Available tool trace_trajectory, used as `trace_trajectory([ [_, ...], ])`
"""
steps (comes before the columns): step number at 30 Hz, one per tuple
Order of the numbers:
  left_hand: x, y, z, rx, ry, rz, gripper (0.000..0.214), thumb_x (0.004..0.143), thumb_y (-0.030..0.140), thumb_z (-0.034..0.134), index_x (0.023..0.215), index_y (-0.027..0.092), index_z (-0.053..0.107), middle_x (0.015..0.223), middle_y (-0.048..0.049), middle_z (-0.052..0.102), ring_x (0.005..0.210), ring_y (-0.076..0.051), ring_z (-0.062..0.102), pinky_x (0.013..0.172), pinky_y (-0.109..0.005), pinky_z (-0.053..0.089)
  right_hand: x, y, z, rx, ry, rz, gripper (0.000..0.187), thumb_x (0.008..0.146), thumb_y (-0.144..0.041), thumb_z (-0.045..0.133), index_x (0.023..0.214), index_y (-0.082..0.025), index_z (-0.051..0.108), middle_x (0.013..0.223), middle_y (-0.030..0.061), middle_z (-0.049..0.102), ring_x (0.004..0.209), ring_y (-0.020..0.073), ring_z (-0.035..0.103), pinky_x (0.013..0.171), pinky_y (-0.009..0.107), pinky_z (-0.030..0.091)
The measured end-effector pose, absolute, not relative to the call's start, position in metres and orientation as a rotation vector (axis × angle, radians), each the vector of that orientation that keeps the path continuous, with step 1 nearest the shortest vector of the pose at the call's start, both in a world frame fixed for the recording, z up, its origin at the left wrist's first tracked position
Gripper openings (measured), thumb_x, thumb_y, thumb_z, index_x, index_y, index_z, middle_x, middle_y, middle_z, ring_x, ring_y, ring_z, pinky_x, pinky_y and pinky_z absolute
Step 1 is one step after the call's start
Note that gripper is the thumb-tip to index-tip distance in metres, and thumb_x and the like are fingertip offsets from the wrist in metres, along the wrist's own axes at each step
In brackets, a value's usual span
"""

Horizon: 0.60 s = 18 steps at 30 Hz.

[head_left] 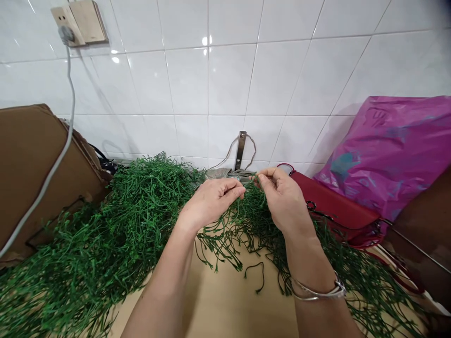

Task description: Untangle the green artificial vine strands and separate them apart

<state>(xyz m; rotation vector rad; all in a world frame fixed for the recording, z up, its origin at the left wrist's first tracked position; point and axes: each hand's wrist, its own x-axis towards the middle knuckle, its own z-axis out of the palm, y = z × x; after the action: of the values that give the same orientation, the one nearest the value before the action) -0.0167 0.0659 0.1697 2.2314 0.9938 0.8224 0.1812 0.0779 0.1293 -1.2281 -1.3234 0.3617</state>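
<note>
My left hand (214,199) is closed, with thumb and fingers pinched around the end of a thin green artificial stem. Close by on the right, my right hand (282,195) pinches a green stem (254,177) between thumb and forefinger. Both hands hover just above the piles, their fingertips a short gap apart. A big heap of green plastic stems (148,211) spreads to the left of my left hand. Under and beyond my right hand lies a darker heap (271,234). One loose stem (260,277) rests on the tabletop (225,305) between my forearms.
A cardboard box (38,164) stands at the left, with a grey cable (70,108) hanging before it from a wall socket (63,21). On the right are a red handbag (334,202) and a purple plastic bag (394,145). A metal bracket (240,150) is against the tiled wall.
</note>
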Motion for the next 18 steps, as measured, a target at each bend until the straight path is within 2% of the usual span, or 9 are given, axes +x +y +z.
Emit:
trace_trajectory([
  [3, -0.034, 0.059, 0.178, 2.16, 0.998, 0.873, 0.028, 0.098, 0.04, 0.049, 0.086, 0.02, 0.066, 0.077, 0.002, 0.059, 0.073, -0.012, 0.049, 0.07, -0.025, 0.037, 0.213, 0.081, 0.127, -1.277, -0.999, 0.279, 0.013, 0.084, -0.037, 0.055, 0.08, -0.024, 0.052, 0.081, 0.0092, 0.069, 0.078, 0.025, 0.067, 0.081, 0.046, 0.053],
  [5, -0.043, 0.054, 0.184, 2.083, 1.079, 1.008, 0.03, 0.098, 0.043, 0.05, 0.087, 0.02, 0.065, 0.071, 0.0031, 0.051, 0.066, -0.011, 0.042, 0.063, -0.024, 0.033, 0.233, 0.077, 0.131, -1.307, -0.954, 0.241, 0.009, 0.084, -0.035, 0.053, 0.081, -0.027, 0.049, 0.087, 0.012, 0.07, 0.082, 0.0273, 0.068, 0.087, 0.049, 0.052],
  [8, -0.042, 0.052, 0.185, 2.027, 1.089, 1.056, 0.029, 0.098, 0.041, 0.05, 0.085, 0.019, 0.063, 0.063, 0.0049, 0.037, 0.059, -0.01, 0.032, 0.057, -0.025, 0.028, 0.243, 0.065, 0.141, -1.476, -1.08, 0.097, 0.004, 0.081, -0.027, 0.057, 0.085, -0.026, 0.058, 0.1, 0.0167, 0.071, 0.098, 0.033, 0.066, 0.098, 0.052, 0.046],
  [11, -0.032, 0.055, 0.182, 2.016, 1.085, 0.998, 0.028, 0.098, 0.04, 0.049, 0.085, 0.019, 0.062, 0.062, 0.0054, 0.033, 0.058, -0.01, 0.031, 0.055, -0.025, 0.027, 0.225, 0.052, 0.153, -1.532, -1.156, -0.06, 0.016, 0.079, -0.023, 0.058, 0.093, -0.02, 0.066, 0.109, 0.0177, 0.07, 0.108, 0.0354, 0.063, 0.104, 0.057, 0.04],
  [13, -0.026, 0.057, 0.179, 1.999, 1.096, 0.986, 0.029, 0.098, 0.041, 0.049, 0.084, 0.019, 0.061, 0.061, 0.0057, 0.033, 0.057, -0.009, 0.032, 0.055, -0.025, 0.027, 0.204, 0.045, 0.16, -1.469, -1.267, -0.006, 0.023, 0.086, -0.03, 0.057, 0.1, -0.019, 0.069, 0.108, 0.0141, 0.072, 0.103, 0.0307, 0.065, 0.099, 0.052, 0.046],
  [15, -0.024, 0.058, 0.177, 2.003, 1.102, 0.983, 0.03, 0.098, 0.042, 0.048, 0.083, 0.018, 0.059, 0.062, 0.0056, 0.035, 0.057, -0.009, 0.032, 0.056, -0.025, 0.028, 0.183, 0.041, 0.164, -1.348, -1.419, 0.209, 0.028, 0.091, -0.04, 0.055, 0.103, -0.021, 0.072, 0.106, 0.0096, 0.074, 0.097, 0.0257, 0.067, 0.091, 0.043, 0.051],
  [18, -0.022, 0.059, 0.176, 2.037, 1.082, 0.981, 0.031, 0.097, 0.042, 0.049, 0.083, 0.018, 0.06, 0.065, 0.0047, 0.039, 0.061, -0.01, 0.034, 0.059, -0.025, 0.029, 0.158, 0.041, 0.163, -1.165, -1.621, 0.556, 0.03, 0.093, -0.045, 0.056, 0.104, -0.022, 0.071, 0.109, 0.0065, 0.073, 0.1, 0.0224, 0.066, 0.088, 0.036, 0.051],
])
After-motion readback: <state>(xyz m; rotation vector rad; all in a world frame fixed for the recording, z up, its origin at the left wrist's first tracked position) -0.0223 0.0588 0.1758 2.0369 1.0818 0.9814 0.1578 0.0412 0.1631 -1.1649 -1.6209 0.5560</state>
